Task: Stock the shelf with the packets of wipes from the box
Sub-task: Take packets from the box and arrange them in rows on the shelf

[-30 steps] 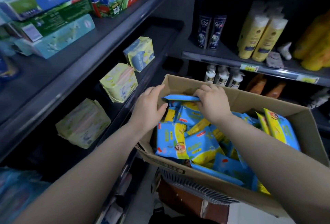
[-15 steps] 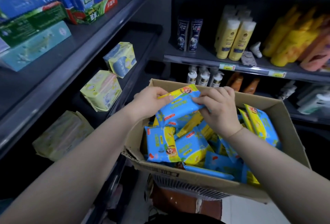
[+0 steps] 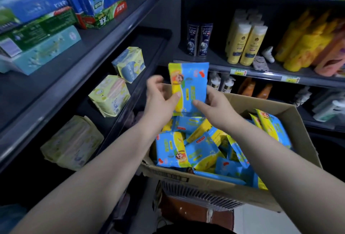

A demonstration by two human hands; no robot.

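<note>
dark shelf [image 3: 153, 47] lay left of the box [image 3: 186, 176]. above it, left hand [image 3: 160, 99] and right hand [image 3: 216, 103] pinched one wipes packet [image 3: 189, 84], long axis vertical; the left hand was nearer the shelf.

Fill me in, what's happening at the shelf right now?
A person holds one blue and yellow packet of wipes upright above the cardboard box. The left hand grips its left edge and the right hand its lower right side. Many more packets lie piled in the box. The held packet is not yet on the shelf to the left, where a few pale packs stand.
</note>
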